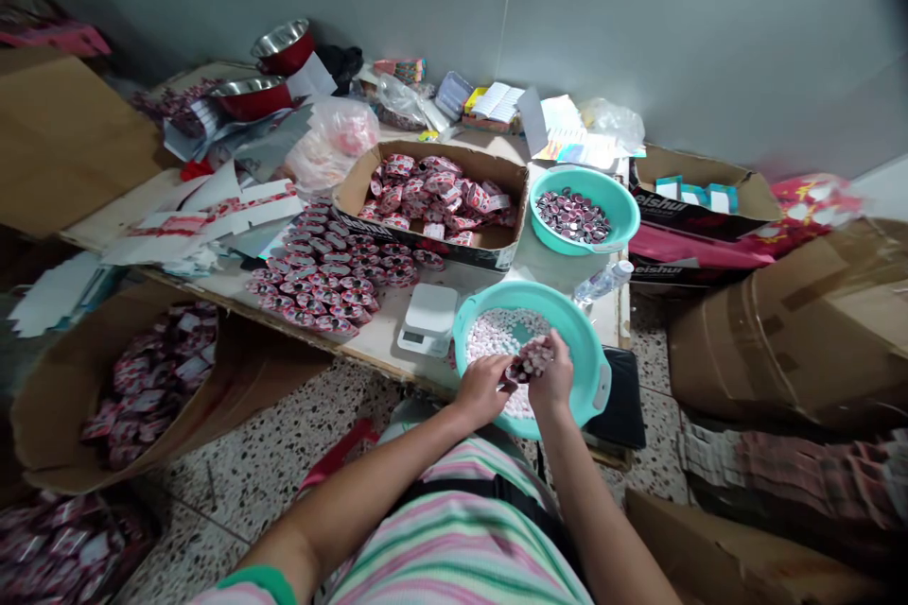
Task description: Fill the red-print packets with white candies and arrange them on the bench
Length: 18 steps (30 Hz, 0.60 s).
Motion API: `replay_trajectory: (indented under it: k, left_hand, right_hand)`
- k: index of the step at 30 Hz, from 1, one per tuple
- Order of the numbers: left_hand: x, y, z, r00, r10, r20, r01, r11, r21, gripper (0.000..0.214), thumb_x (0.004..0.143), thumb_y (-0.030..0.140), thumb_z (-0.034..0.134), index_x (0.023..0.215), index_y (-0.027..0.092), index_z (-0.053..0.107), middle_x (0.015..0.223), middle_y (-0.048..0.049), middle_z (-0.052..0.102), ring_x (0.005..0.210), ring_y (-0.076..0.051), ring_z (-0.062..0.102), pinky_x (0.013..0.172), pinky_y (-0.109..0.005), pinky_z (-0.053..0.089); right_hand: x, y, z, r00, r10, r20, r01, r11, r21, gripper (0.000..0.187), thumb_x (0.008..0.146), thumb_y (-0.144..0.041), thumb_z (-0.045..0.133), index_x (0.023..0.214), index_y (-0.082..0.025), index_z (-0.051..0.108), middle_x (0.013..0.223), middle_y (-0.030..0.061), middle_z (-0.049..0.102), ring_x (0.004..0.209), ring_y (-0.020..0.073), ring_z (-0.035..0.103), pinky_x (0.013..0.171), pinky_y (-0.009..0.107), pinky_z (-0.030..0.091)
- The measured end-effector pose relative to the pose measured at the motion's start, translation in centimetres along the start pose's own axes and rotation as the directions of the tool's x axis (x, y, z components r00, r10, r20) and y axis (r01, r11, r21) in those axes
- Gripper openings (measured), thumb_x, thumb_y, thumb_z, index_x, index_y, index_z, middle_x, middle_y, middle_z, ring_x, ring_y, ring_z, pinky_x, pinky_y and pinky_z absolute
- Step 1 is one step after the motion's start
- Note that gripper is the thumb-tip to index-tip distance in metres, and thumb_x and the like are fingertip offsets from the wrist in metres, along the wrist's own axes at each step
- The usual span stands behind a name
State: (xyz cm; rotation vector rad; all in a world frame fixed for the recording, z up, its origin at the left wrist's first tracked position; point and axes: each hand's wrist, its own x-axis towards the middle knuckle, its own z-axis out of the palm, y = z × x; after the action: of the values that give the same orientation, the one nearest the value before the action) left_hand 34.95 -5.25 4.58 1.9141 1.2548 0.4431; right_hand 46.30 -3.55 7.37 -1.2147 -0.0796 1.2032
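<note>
My left hand [483,389] and my right hand [551,376] meet over a teal basin [588,340] that rests on my lap against the table edge and holds small pale round pieces [497,333]. Both hands are closed on a filled, patterned packet [531,361] of small pieces held between them above the basin. A small white scale [427,319] stands just left of the basin.
On the low table [383,331] lie rows of red-patterned packets [333,274], a cardboard box of packets [436,198], a second teal bowl [583,210], a water bottle [602,283] and two red metal bowls [250,96]. Cardboard boxes [787,340] stand on the right; a box of packets [142,388] lies on the floor left.
</note>
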Motion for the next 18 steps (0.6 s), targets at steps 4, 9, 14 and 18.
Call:
replay_trajectory:
  k: [4, 9, 14, 18]
  left_hand:
    - [0.03, -0.17, -0.03, 0.999, 0.003, -0.035, -0.003, 1.0, -0.013, 0.043, 0.076, 0.015, 0.062, 0.118, 0.022, 0.056, 0.114, -0.0048, 0.062, 0.106, -0.022, 0.055, 0.094, -0.034, 0.043]
    - [-0.04, 0.01, -0.38, 0.999, -0.029, -0.023, 0.029, 0.999, -0.013, 0.041, 0.076, 0.016, 0.062, 0.116, 0.022, 0.057, 0.111, -0.0051, 0.063, 0.105, -0.022, 0.055, 0.093, -0.034, 0.043]
    - [0.2, -0.03, -0.34, 0.999, -0.048, -0.014, 0.047, 0.997, -0.062, 0.04, 0.076, 0.017, 0.062, 0.115, 0.021, 0.058, 0.112, -0.0058, 0.063, 0.104, -0.023, 0.056, 0.092, -0.034, 0.044]
    - [0.36, -0.22, -0.08, 0.998, -0.038, -0.046, 0.034, 0.996, -0.087, 0.043, 0.076, 0.017, 0.062, 0.117, 0.021, 0.056, 0.114, -0.0052, 0.063, 0.104, -0.022, 0.056, 0.09, -0.032, 0.045]
  right_hand:
    - [0.05, 0.03, 0.35, 1.0, 0.007, 0.006, -0.007, 1.0, 0.028, 0.029, 0.071, -0.043, 0.066, 0.065, -0.02, 0.048, 0.053, -0.0061, 0.053, 0.046, 0.0087, 0.051, 0.045, 0.021, 0.042]
    - [0.26, 0.06, 0.37, 0.999, 0.027, 0.023, -0.026, 0.999, -0.034, 0.031, 0.074, -0.044, 0.062, 0.063, -0.02, 0.047, 0.049, -0.0067, 0.049, 0.041, 0.0074, 0.047, 0.042, 0.02, 0.039]
    - [0.31, -0.15, 0.39, 0.999, 0.033, 0.008, -0.032, 0.996, -0.083, 0.03, 0.075, -0.046, 0.061, 0.064, -0.019, 0.052, 0.052, -0.0044, 0.054, 0.048, 0.0109, 0.055, 0.05, 0.023, 0.047]
    - [0.24, -0.28, 0.52, 0.999, 0.019, 0.033, -0.015, 0.992, -0.129, 0.032, 0.076, -0.046, 0.06, 0.063, -0.019, 0.054, 0.052, -0.0029, 0.057, 0.049, 0.0111, 0.056, 0.052, 0.023, 0.047]
